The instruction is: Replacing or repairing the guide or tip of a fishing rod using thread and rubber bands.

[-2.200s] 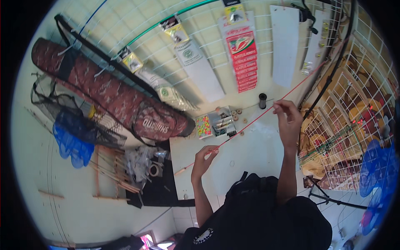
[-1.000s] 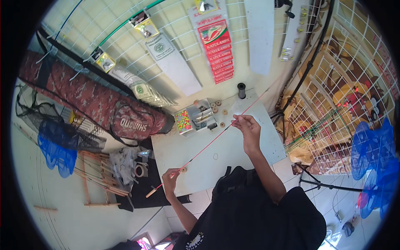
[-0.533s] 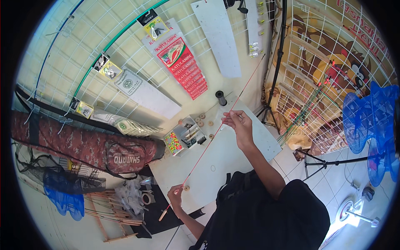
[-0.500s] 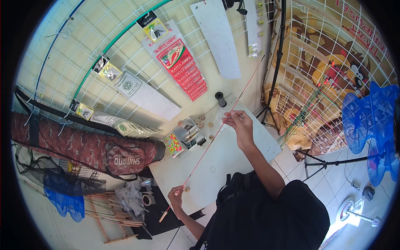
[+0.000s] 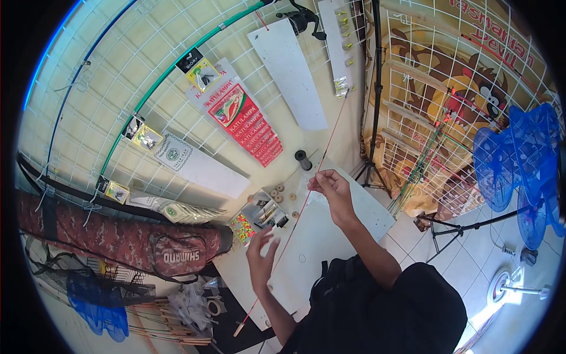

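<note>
One red rod slanted across — your right hand pinched it between fingertips; your left hand, fingers apart, hovered alongside.

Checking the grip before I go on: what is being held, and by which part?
The right hand pinches the thin red rod along its shaft, well away from its pale handle. The left hand is open, holding nothing.

Red rod, tan handle; reddish-brown camouflage bag; blue nets; white tabletop
</note>
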### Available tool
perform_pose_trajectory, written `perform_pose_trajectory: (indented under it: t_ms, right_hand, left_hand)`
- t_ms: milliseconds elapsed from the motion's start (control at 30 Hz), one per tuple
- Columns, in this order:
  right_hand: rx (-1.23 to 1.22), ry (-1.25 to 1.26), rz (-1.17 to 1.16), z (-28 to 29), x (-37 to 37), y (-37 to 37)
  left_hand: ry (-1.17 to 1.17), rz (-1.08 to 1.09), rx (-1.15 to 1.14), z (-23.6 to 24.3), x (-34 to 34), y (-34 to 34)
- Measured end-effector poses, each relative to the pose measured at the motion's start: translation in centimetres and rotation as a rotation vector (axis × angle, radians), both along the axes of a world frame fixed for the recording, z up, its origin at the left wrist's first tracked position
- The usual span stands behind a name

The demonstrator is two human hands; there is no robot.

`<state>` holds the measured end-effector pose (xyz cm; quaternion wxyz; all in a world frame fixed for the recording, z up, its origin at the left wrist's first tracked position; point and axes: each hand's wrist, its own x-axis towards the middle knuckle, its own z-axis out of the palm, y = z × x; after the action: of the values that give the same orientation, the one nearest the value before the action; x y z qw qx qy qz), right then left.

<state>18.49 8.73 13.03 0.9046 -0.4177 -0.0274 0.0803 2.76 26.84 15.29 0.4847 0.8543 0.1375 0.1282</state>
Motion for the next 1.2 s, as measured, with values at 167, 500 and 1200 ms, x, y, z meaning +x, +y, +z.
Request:
perform_pose_trajectory:
  t_ms: [167,500,1200]
  right_hand:
    - [-0.041,-0.028,0.004,0.4,-0.9,-0.1]
    - [-0.021,-0.043,0.112,0.8,-0.9,-1.4]
    - [-0.034,-0.060,-0.142,1.7,0.1,-2.8]
  left_hand:
    - [-0.124,-0.119,-0.169,1.7,8.2,-4.7]
    - [-0.022,-0.287,-0.482,2.0,11.8,-5.2]
    - [-0.109,-0.257,-0.411,1.1,12.7,-6.5]
